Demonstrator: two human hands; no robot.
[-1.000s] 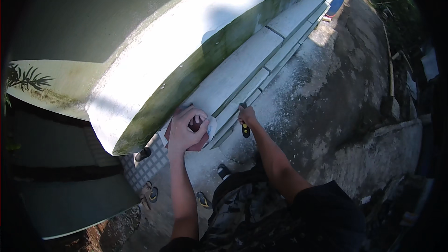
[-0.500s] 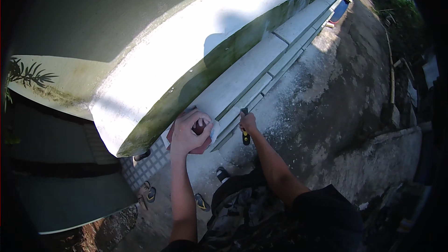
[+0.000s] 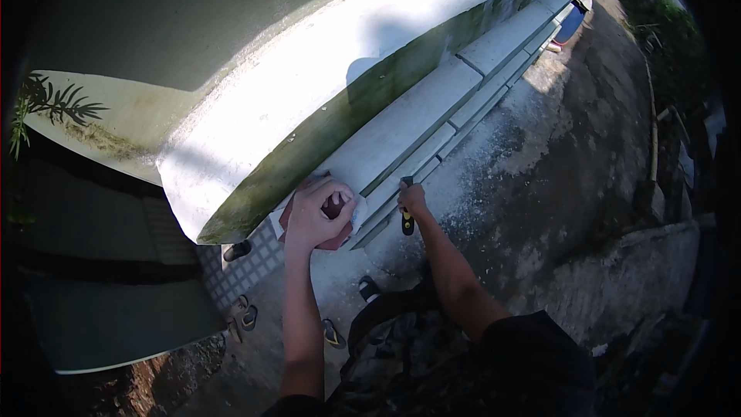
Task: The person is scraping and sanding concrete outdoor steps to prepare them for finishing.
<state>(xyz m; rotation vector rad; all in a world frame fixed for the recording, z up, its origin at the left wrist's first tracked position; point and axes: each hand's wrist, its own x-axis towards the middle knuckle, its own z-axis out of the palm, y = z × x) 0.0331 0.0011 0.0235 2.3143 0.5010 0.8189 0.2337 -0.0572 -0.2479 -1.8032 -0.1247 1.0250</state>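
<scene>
My left hand (image 3: 315, 212) curls its fingers over a reddish-brown angular object (image 3: 337, 241), whose exact kind I cannot tell. Whitish edges show around this object, at the near end of a row of long pale blocks (image 3: 409, 120). My right hand (image 3: 414, 199) is closed round a hand tool with a black and yellow handle (image 3: 407, 224). The tool's handle hangs below the fist and a dark end pokes out above it, beside the lower blocks. Its working part cannot be made out.
A thick white ledge (image 3: 309, 93) with a mossy green side runs above the blocks. Sandals (image 3: 248, 317) lie on the ground near a checkered tile patch (image 3: 231, 278). Rough concrete (image 3: 540, 193) stretches to the right, with a blue object (image 3: 570, 25) far off. Leaves (image 3: 69, 104) hang at left.
The whole view has shifted slightly, with the ledge and blocks a little further right. Both hands keep their grips and stay in almost the same place.
</scene>
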